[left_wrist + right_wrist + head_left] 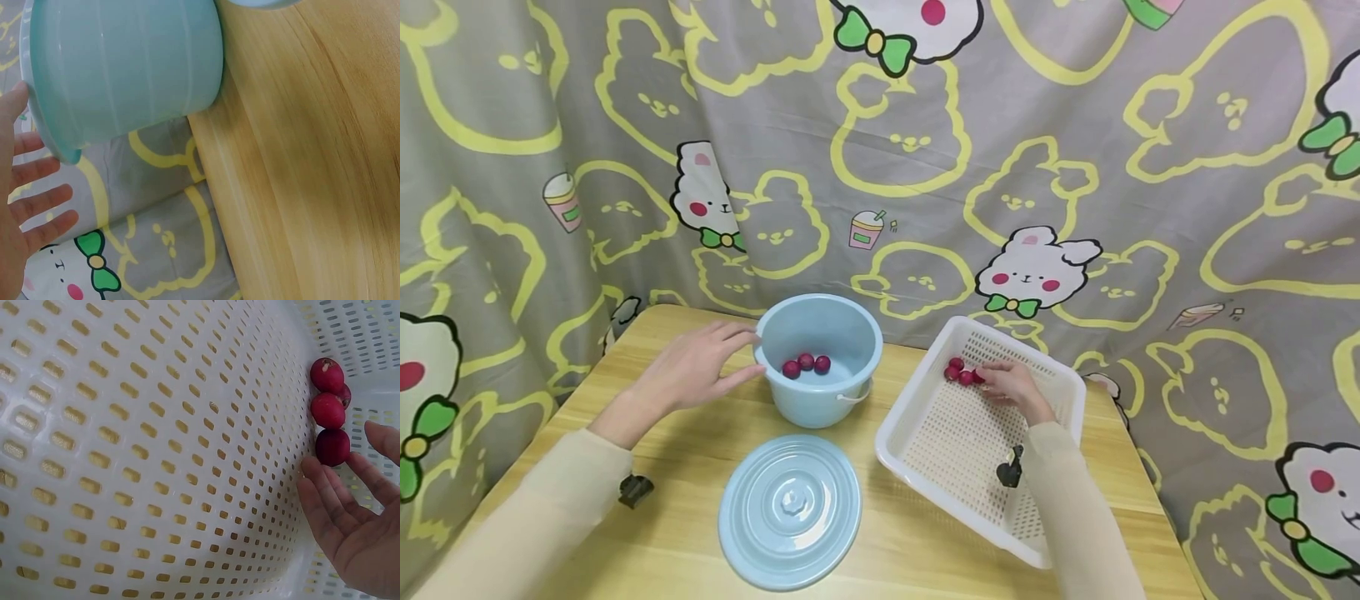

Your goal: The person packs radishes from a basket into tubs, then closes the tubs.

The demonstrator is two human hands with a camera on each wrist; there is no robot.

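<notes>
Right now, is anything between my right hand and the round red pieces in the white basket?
Nothing visible is. Your right hand is inside the white basket, its fingers open right beside the nearest red piece.

A strip of worktop point(891, 379) lies free between the blue bucket point(808, 407) and the white basket point(947, 446), whose raised walls bar low sideways passage. Both are open from above. Behind them the curtain point(805, 125) hangs close; the lid point(792, 525) occupies the bucket's near side.
</notes>
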